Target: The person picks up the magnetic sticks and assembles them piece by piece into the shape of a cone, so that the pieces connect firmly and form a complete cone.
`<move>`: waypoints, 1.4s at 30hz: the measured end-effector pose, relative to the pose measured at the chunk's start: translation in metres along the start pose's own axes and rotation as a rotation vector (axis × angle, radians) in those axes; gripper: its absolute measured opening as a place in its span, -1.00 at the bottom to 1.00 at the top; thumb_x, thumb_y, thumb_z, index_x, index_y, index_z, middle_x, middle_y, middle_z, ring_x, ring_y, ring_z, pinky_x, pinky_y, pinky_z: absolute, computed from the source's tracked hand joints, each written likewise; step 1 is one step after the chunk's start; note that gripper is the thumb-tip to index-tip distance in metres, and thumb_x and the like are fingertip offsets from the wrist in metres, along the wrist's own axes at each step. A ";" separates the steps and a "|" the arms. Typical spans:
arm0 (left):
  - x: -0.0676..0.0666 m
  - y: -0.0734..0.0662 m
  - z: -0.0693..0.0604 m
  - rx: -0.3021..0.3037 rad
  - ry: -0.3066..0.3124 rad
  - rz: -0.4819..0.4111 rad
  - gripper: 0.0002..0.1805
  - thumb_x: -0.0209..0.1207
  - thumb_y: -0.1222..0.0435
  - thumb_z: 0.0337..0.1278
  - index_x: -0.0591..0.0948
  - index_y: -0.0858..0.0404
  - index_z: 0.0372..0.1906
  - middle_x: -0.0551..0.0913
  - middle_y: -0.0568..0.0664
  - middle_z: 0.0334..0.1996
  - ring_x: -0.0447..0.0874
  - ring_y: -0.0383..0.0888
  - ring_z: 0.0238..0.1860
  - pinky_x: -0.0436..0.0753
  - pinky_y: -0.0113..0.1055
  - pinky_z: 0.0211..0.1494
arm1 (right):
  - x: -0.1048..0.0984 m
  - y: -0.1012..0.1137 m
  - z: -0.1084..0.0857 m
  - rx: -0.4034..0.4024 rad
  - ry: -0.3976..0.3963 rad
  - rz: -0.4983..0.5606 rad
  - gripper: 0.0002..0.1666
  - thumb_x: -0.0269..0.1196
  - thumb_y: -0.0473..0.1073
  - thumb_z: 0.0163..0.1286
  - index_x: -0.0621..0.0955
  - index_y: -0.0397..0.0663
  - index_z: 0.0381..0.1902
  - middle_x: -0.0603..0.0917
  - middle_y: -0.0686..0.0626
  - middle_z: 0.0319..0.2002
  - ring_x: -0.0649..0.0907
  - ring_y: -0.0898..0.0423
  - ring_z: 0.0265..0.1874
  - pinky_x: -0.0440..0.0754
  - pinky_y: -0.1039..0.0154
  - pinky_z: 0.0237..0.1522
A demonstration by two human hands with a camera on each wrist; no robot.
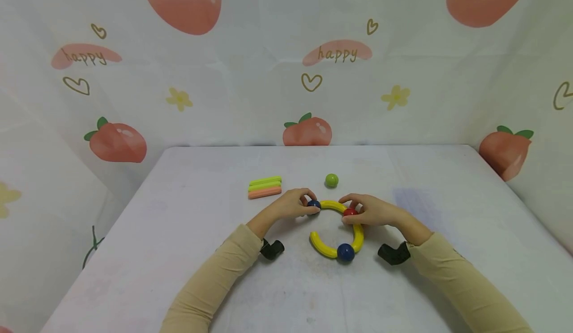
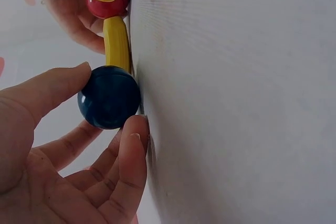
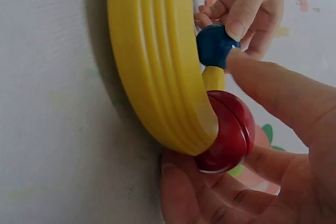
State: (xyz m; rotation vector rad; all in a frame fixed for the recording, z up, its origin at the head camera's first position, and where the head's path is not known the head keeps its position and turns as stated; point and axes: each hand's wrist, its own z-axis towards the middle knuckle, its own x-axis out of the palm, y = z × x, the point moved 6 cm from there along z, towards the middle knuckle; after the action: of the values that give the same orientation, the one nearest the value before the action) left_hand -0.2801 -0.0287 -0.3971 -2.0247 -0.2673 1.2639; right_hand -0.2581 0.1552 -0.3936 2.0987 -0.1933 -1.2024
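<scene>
Currently, in the head view, pinches the far blue ball [image 1: 315, 205] with the left hand [image 1: 292, 203], thumb on its near side and fingers bent on its far side. To the right, curls the right hand [image 1: 370, 210] about the red ball [image 1: 350, 212]. Between the two balls, a far yellow piece [image 1: 332, 205]; from the red ball toward the near side, a right yellow piece [image 1: 358, 236]; at its near end, the near blue ball [image 1: 346, 252]; left of that, touching, a left yellow piece [image 1: 321, 246] with its loose end apart from the far blue ball. All on the white table [image 1: 201, 184]. Farther off, a green ball [image 1: 332, 180]; beyond the left hand, yellow-green and orange sticks [image 1: 265, 187], side by side.

In the left wrist view, holds the far blue ball against the far yellow piece, between thumb tip and partly spread fingers.

In the right wrist view, bends fingers around the red ball's far side, with thumb tip seemingly just clear of it.
</scene>
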 end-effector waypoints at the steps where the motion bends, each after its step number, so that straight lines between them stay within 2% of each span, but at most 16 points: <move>1: 0.000 0.000 -0.001 0.000 0.002 -0.003 -0.65 0.21 0.09 0.13 0.53 0.11 0.00 0.53 0.04 -0.25 0.43 -0.17 -0.39 0.42 -0.44 -0.40 | 0.000 0.000 0.001 -0.004 -0.005 -0.001 -0.33 0.27 0.08 0.23 0.39 -0.11 0.20 0.55 -0.21 -0.05 0.53 0.08 -0.32 0.52 0.30 -0.28; 8: 0.001 -0.001 -0.004 0.007 0.014 -0.008 -0.63 0.21 0.09 0.13 0.52 0.12 0.02 0.54 0.05 -0.22 0.44 -0.16 -0.39 0.44 -0.45 -0.40 | -0.001 -0.001 0.003 -0.018 -0.057 -0.030 -0.41 0.28 0.06 0.21 0.46 -0.14 0.10 0.60 -0.18 -0.15 0.52 0.10 -0.36 0.51 0.34 -0.35; 15: 0.002 -0.001 -0.007 0.002 0.028 -0.011 -0.63 0.21 0.09 0.13 0.52 0.12 0.01 0.54 0.04 -0.24 0.45 -0.17 -0.42 0.45 -0.44 -0.42 | -0.003 -0.002 0.002 0.001 -0.110 0.018 -0.44 0.30 0.07 0.19 0.50 -0.16 0.03 0.59 -0.21 -0.19 0.51 0.12 -0.47 0.52 0.32 -0.43; 37: 0.005 0.002 -0.014 -0.010 0.066 -0.020 -0.65 0.23 0.04 0.09 0.51 0.10 -0.06 0.55 -0.03 -0.33 0.46 -0.19 -0.48 0.46 -0.43 -0.44 | -0.005 -0.003 0.003 0.031 -0.164 0.055 -0.48 0.30 0.06 0.20 0.51 -0.17 -0.01 0.57 -0.21 -0.19 0.50 0.13 -0.50 0.52 0.32 -0.43; 40: 0.005 0.002 -0.015 -0.001 0.084 -0.017 -0.61 0.25 0.04 0.06 0.50 0.10 -0.04 0.55 -0.04 -0.33 0.45 -0.19 -0.45 0.46 -0.44 -0.42 | -0.005 -0.002 0.003 0.029 -0.166 0.053 -0.48 0.30 0.05 0.20 0.51 -0.17 -0.02 0.57 -0.21 -0.19 0.50 0.13 -0.49 0.52 0.32 -0.43; 42: 0.004 0.001 -0.016 0.025 0.102 -0.008 -0.57 0.29 0.07 0.02 0.49 0.12 -0.01 0.55 -0.03 -0.31 0.46 -0.19 -0.41 0.46 -0.44 -0.38 | -0.005 -0.002 0.003 0.026 -0.166 0.055 -0.48 0.30 0.05 0.20 0.51 -0.18 -0.02 0.57 -0.21 -0.19 0.50 0.13 -0.49 0.52 0.32 -0.43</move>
State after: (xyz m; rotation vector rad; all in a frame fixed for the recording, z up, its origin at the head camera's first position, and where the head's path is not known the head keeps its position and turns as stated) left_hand -0.2648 -0.0352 -0.3968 -2.0575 -0.2102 1.1494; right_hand -0.2639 0.1576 -0.3919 2.0023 -0.3415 -1.3473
